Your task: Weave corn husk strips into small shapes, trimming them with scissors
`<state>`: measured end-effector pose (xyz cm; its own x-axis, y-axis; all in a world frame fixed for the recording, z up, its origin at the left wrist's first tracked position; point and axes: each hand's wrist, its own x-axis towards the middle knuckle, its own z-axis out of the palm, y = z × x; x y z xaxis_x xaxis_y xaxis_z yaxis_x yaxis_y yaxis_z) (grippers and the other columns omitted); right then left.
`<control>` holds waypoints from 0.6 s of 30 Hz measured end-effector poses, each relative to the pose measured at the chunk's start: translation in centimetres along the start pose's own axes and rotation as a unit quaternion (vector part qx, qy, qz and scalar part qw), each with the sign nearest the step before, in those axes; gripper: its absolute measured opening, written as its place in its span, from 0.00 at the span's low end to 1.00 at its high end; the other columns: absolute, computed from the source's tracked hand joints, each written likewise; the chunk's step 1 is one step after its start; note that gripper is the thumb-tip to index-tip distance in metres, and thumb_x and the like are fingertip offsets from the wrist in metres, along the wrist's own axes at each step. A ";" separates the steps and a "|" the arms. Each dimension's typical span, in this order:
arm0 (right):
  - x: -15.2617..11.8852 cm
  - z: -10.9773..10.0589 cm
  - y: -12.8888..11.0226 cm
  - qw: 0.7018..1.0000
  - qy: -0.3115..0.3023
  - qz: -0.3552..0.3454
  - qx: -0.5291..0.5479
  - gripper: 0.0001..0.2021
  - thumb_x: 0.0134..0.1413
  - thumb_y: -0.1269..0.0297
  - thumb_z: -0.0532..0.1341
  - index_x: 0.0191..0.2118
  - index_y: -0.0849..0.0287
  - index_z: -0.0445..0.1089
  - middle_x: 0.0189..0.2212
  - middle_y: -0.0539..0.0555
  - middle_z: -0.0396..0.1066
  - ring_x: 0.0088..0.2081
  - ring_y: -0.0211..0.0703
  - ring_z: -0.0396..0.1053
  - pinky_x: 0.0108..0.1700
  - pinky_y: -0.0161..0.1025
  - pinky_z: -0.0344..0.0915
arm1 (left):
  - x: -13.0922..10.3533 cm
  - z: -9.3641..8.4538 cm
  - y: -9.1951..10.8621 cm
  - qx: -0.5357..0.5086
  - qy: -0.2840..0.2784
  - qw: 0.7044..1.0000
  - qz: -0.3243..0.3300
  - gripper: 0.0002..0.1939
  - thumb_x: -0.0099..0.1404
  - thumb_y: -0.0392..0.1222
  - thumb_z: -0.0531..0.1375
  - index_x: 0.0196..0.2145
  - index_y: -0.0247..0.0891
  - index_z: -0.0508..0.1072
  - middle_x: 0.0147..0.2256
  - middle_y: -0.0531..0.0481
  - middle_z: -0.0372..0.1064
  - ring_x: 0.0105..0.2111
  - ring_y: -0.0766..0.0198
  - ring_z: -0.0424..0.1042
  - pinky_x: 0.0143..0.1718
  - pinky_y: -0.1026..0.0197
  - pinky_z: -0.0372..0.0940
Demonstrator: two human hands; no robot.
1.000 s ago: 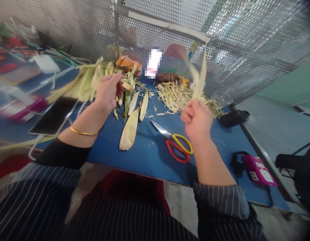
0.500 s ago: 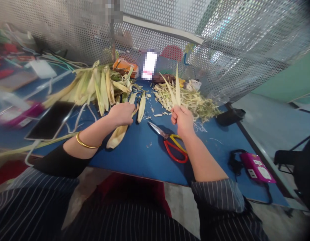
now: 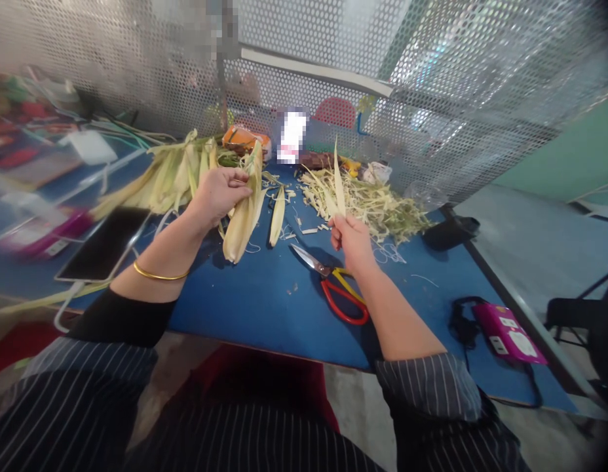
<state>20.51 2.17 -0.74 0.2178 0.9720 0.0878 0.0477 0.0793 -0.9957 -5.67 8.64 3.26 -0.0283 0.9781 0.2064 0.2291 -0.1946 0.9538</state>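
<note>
My left hand [image 3: 219, 195] pinches a large pale corn husk [image 3: 241, 219] by its edge, over the left middle of the blue table. The fingers of my right hand [image 3: 353, 244] are closed round narrow, pointed husk strips [image 3: 339, 187] that stick up from the grip. Between the hands lies a slim corn husk [image 3: 277, 219]. Scissors [image 3: 324, 269] with red and yellow handles rest just left of my right wrist, blades pointing away to the left. Farther left is a pile of whole husks [image 3: 173, 170]; beyond my right hand spreads a heap of shredded husk [image 3: 377, 203].
A tablet-like dark screen [image 3: 105, 244] with a white cable lies at the left. A pink box [image 3: 513, 333] and black cord sit at the right, near a dark cup-like object [image 3: 451, 233]. A perforated metal panel [image 3: 304, 78] stands behind the table [image 3: 265, 314].
My left hand has moved left and up, and the large husk now stands tilted up in its fingers. My right hand keeps the strips, slightly lower and further left.
</note>
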 end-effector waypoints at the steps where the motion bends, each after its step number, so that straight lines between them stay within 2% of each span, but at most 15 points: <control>1: 0.0 0.0 0.0 1.000 0.001 0.002 0.000 0.13 0.54 0.56 0.58 0.26 0.58 0.63 0.14 0.41 0.52 0.13 0.28 0.52 0.15 0.30 0.47 | -0.1 0.3 0.0 -0.023 -0.002 0.999 -0.024 0.08 0.50 0.30 0.63 0.31 0.35 0.74 0.23 0.53 0.69 0.22 0.69 0.66 0.27 0.63 0.63; 4: -0.1 0.2 -0.1 1.000 0.007 0.010 0.001 0.13 0.53 0.54 0.59 0.26 0.59 0.64 0.14 0.41 0.52 0.13 0.27 0.52 0.15 0.29 0.47 | -0.5 1.1 0.1 -0.064 -0.016 0.996 -0.062 0.07 0.50 0.30 0.62 0.30 0.35 0.74 0.23 0.52 0.70 0.20 0.69 0.66 0.22 0.65 0.62; 7: -0.2 0.3 -0.2 1.000 0.009 0.018 -0.005 0.13 0.52 0.54 0.59 0.27 0.59 0.65 0.13 0.41 0.53 0.13 0.28 0.53 0.16 0.29 0.47 | -0.5 1.4 -0.1 -0.066 -0.016 0.997 -0.044 0.07 0.51 0.30 0.61 0.31 0.36 0.74 0.26 0.50 0.72 0.23 0.67 0.69 0.24 0.65 0.63; 10: -0.2 0.4 -0.2 1.000 0.005 0.020 -0.006 0.13 0.52 0.54 0.59 0.27 0.59 0.65 0.13 0.41 0.53 0.13 0.28 0.53 0.15 0.30 0.48 | 0.2 0.4 -0.5 0.011 0.081 0.996 0.045 0.09 0.53 0.32 0.61 0.34 0.37 0.74 0.30 0.49 0.74 0.29 0.64 0.72 0.32 0.61 0.67; 12: -0.2 0.5 -0.2 1.000 0.001 0.016 -0.005 0.13 0.51 0.54 0.59 0.27 0.59 0.65 0.12 0.41 0.54 0.13 0.29 0.54 0.15 0.30 0.48 | 0.6 -0.5 -0.5 0.105 0.146 0.976 0.118 0.12 0.57 0.36 0.60 0.41 0.39 0.74 0.36 0.48 0.74 0.37 0.60 0.72 0.41 0.57 0.66; 14: -0.2 0.5 -0.1 1.000 -0.002 0.013 -0.004 0.12 0.51 0.54 0.60 0.27 0.59 0.65 0.12 0.41 0.54 0.13 0.29 0.54 0.15 0.30 0.48 | 0.6 -1.1 -0.4 0.208 0.181 0.945 0.174 0.20 0.58 0.37 0.60 0.50 0.42 0.70 0.44 0.48 0.72 0.46 0.55 0.69 0.49 0.51 0.61; 16: -0.2 0.5 0.0 1.000 -0.003 0.012 -0.005 0.12 0.51 0.55 0.60 0.27 0.59 0.65 0.12 0.41 0.55 0.12 0.29 0.54 0.16 0.30 0.49 | 0.0 -0.8 -0.3 0.294 0.199 0.904 0.239 0.28 0.58 0.39 0.61 0.57 0.42 0.64 0.56 0.46 0.62 0.57 0.49 0.57 0.56 0.46 0.53; 17: -0.2 0.5 0.0 1.000 -0.002 0.011 -0.007 0.12 0.51 0.55 0.60 0.27 0.59 0.65 0.12 0.41 0.55 0.13 0.29 0.54 0.16 0.30 0.49 | -0.4 -0.3 -0.4 0.318 0.183 0.894 0.257 0.26 0.59 0.39 0.60 0.56 0.41 0.64 0.57 0.44 0.60 0.58 0.47 0.54 0.55 0.46 0.52; 18: -0.2 0.5 0.1 1.000 -0.002 0.010 -0.011 0.12 0.51 0.56 0.59 0.27 0.59 0.65 0.13 0.41 0.55 0.13 0.29 0.54 0.16 0.30 0.49 | -0.8 0.4 -0.6 0.323 0.148 0.899 0.257 0.20 0.61 0.41 0.59 0.51 0.40 0.68 0.53 0.43 0.64 0.55 0.48 0.59 0.52 0.47 0.56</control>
<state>19.97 2.07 -0.85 0.2148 0.9743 0.0683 0.0643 0.0557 -0.9964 -5.40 7.98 2.46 0.0065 0.6903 0.7235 0.8010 -0.4368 0.4095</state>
